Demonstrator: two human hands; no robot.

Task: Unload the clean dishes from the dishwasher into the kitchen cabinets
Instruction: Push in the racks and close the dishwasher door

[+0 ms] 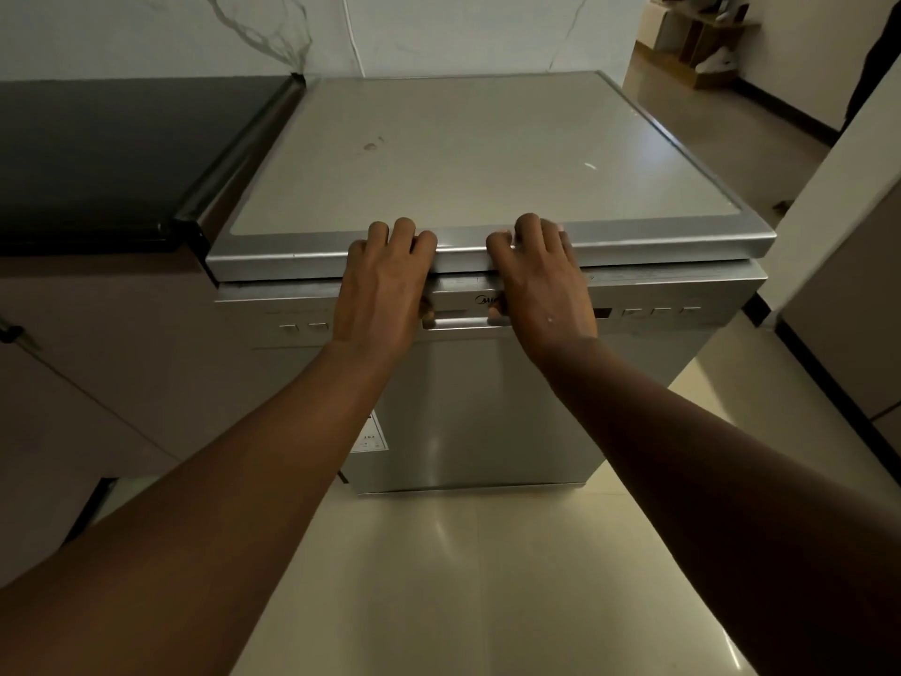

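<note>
A free-standing silver dishwasher [478,412] stands in front of me with its door closed. Its flat grey top [463,153] carries nothing. My left hand [385,285] and my right hand [541,280] lie side by side on the front of the machine. On each hand the fingers curl over the top's front edge and the thumb hooks into the door's recessed handle [463,314]. No dishes show; the inside of the dishwasher is hidden.
A dark countertop [107,148] over pale lower cabinets [97,363] adjoins the dishwasher on the left. A pale wall or cabinet side [848,265] stands close on the right. Glossy tiled floor [487,578] lies below me. A hallway with cardboard boxes [692,46] opens at the far right.
</note>
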